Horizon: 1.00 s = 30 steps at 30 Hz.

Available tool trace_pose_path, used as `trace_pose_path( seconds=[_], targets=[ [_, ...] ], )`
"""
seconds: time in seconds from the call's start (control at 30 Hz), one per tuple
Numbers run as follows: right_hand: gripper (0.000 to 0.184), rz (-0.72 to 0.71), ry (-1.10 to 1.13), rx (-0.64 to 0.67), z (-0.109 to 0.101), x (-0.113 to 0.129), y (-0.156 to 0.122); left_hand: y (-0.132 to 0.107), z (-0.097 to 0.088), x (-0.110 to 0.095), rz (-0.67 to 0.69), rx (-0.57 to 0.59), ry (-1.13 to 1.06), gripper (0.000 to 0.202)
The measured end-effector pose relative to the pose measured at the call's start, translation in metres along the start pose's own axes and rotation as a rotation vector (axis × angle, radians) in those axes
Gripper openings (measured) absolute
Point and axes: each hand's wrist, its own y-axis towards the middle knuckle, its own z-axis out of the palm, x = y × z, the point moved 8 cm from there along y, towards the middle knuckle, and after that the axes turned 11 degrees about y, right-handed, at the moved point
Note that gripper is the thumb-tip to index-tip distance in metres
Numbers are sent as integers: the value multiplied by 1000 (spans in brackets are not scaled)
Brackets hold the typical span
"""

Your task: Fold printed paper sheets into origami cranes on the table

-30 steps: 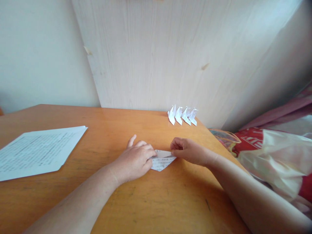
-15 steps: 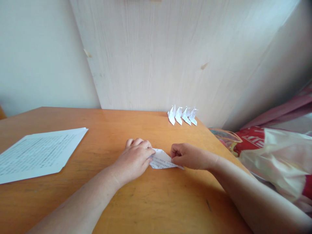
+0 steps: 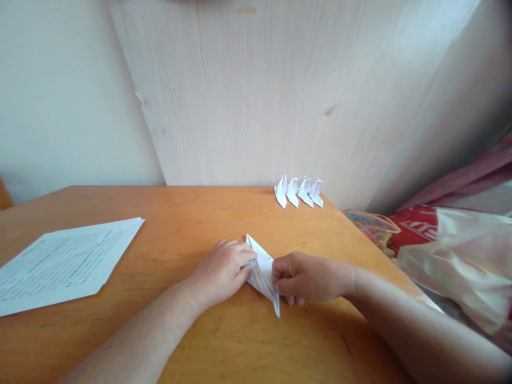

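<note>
A small folded piece of printed paper (image 3: 262, 272) lies on the orange wooden table (image 3: 200, 234), now turned so its long point aims toward me. My left hand (image 3: 222, 269) has its fingertips pressed on the paper's left edge, fingers curled. My right hand (image 3: 304, 277) pinches the paper's right side between thumb and fingers. Both forearms rest on the table.
Several finished folded paper pieces (image 3: 298, 191) stand in a row at the table's far right corner. A stack of printed sheets (image 3: 60, 261) lies at the left. A pale wooden board (image 3: 248, 90) leans behind the table. Plastic bags (image 3: 452, 250) lie beyond the right edge.
Both hands have turned the folded paper from lying sideways to pointing toward me. My right hand has moved nearer and closed on its right side.
</note>
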Motion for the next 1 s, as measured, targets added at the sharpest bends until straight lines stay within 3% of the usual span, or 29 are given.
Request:
trace_pose_path(
  seconds=[0.07,0.27,0.67,0.83,1.0],
  targets=[
    [9,-37,1,-58,-7,1,2,0,1,-1,1,23,7,25],
    [8,-263,-64,-431,-43,3,10,3,0,-4,15,62,5,20],
    [20,-520,-196,-531,-35,20,18,2,0,0,-36,39,-57,25],
    [17,-516,-216,-653,-42,15,26,2,-2,11,-158,-46,-131,52],
    [15,-562,-444,-580,-31,21,33,1,1,14,-216,-53,-157,67]
  ],
)
